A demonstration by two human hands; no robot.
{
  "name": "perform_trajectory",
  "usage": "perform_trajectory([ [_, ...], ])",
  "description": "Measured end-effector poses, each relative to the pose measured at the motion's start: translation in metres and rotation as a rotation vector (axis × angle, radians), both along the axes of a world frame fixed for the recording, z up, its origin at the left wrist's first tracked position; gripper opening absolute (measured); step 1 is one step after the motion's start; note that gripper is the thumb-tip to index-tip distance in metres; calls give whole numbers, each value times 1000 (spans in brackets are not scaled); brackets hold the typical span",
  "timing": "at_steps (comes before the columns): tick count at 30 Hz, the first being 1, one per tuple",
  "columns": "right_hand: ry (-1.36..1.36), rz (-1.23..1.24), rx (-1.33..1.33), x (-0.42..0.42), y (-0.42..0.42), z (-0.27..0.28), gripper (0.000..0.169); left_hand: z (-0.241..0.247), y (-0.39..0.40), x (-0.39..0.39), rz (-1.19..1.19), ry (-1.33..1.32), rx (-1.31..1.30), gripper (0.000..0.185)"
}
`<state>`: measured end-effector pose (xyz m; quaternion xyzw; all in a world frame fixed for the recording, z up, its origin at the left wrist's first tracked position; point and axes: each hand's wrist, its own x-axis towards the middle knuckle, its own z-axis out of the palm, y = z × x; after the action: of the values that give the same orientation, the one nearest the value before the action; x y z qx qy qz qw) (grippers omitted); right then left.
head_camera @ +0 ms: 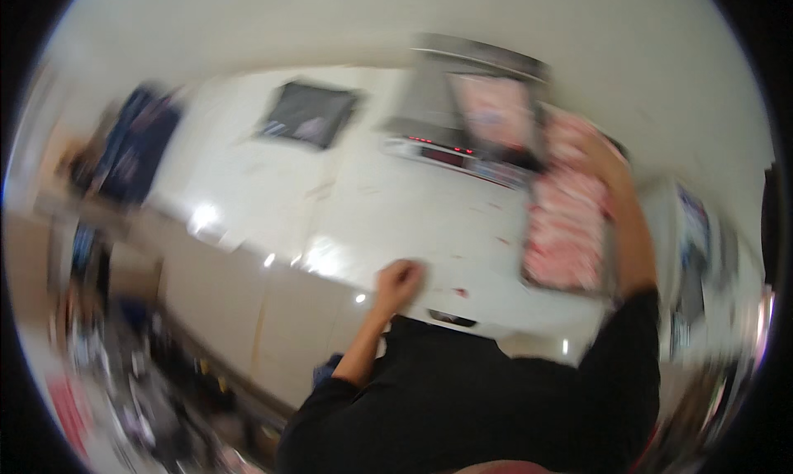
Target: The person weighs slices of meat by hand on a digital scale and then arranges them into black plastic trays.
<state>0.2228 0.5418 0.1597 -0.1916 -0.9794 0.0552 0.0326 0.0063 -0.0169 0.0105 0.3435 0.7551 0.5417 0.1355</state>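
My left hand [398, 283] is curled near the front edge of the white table [384, 226], and nothing shows in it. Over at the right, my right hand [602, 158] reaches onto the far part of a pile of pink, white-streaked raw meat [565, 232]. Blur hides whether its fingers grip any of it. The meat appears to lie on a dark tray or sheet. Left of that pile, a digital scale [421, 105] with lit red digits carries a pink pack [495, 111] with a dark border, apparently meat.
A flat dark plastic pack [310, 114] lies on the table left of the scale. Dark blue cloth or bags [139, 145] sit at the far left end. Small red smears [460, 292] mark the tabletop. Wrapped goods [692, 220] stand at the right.
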Motion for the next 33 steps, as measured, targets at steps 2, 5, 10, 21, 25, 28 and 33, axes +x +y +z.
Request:
perform_trajectory([
  [2, 34, 86, -19, 21, 10, -3, 53, 2, 11, 11, -21, 78, 31, 9],
  [5, 37, 144, -3, 45, 24, -18, 50, -7, 26, 32, -83, 170, 109, 10],
  [10, -315, -17, -165, 21, 28, -3, 63, -6, 17, 48, -7, 192, 88, 9],
  [21, 166, 80, -238, 22, 31, -14, 65, -7, 18, 29, 25, 89, 18, 12],
  [25, 459, -456, -417, 62, 47, -46, 77, -5, 23, 17, 3, 85, 59, 11],
  [28, 1029, -182, -802, 47, 43, -30, 72, -2, 28, 18, 24, 160, 59, 10],
  [33, 1386, 132, -1585, 41, 9, 50, 57, 2, 21, 11, -25, 127, 65, 10],
])
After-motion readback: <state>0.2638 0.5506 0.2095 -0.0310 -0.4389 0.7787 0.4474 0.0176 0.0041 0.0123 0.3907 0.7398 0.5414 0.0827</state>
